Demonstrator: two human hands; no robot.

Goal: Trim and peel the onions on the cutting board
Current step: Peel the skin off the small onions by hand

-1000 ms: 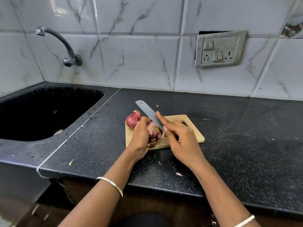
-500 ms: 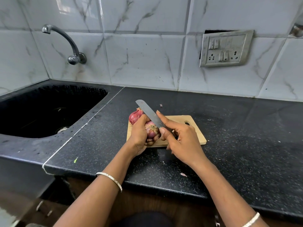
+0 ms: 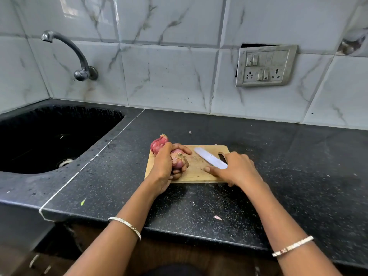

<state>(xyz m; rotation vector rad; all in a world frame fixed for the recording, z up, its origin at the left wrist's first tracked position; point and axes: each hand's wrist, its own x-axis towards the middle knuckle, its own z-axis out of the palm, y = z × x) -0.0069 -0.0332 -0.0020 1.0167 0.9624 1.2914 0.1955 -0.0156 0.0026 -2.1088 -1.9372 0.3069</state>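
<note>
Onions sit at the cutting board's (image 3: 196, 172) left end, one (image 3: 178, 159) cupped in our left hand (image 3: 163, 166), another (image 3: 158, 143) behind; our right hand (image 3: 235, 169) grips the knife (image 3: 209, 159), which we judge could nick fingers if the round bulb rolls.

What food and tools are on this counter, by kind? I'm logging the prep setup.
Onions: 2, one in the left hand at, one behind it at
Knives: 1, under the right hand
Cutting boards: 1
Total: 4
</note>
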